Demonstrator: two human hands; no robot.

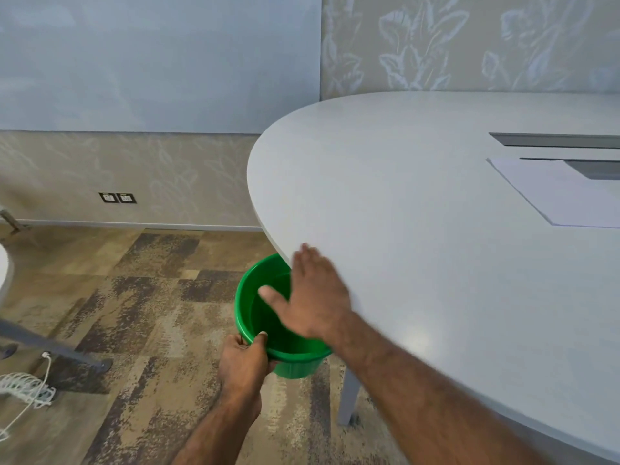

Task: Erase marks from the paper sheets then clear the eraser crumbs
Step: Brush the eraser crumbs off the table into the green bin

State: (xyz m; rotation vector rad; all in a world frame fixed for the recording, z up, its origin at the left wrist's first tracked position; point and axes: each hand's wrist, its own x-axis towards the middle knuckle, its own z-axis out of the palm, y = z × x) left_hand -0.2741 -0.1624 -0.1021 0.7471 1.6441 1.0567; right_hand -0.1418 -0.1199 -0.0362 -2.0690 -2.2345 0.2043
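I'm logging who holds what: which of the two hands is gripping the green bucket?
The left hand, fingers curled over the green bucket's near rim. The right hand is open and flat at the table edge.

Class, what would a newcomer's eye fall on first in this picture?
First, the bright green plastic bucket, held just under the rounded edge of the pale grey table, the left hand gripping its near rim. Next, the right hand, open and flat at the table's edge above the bucket. White paper sheets lie far right.

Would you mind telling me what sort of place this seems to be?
Probably an office meeting room: a large rounded grey table with cable hatches, patterned carpet tiles and wall sockets.
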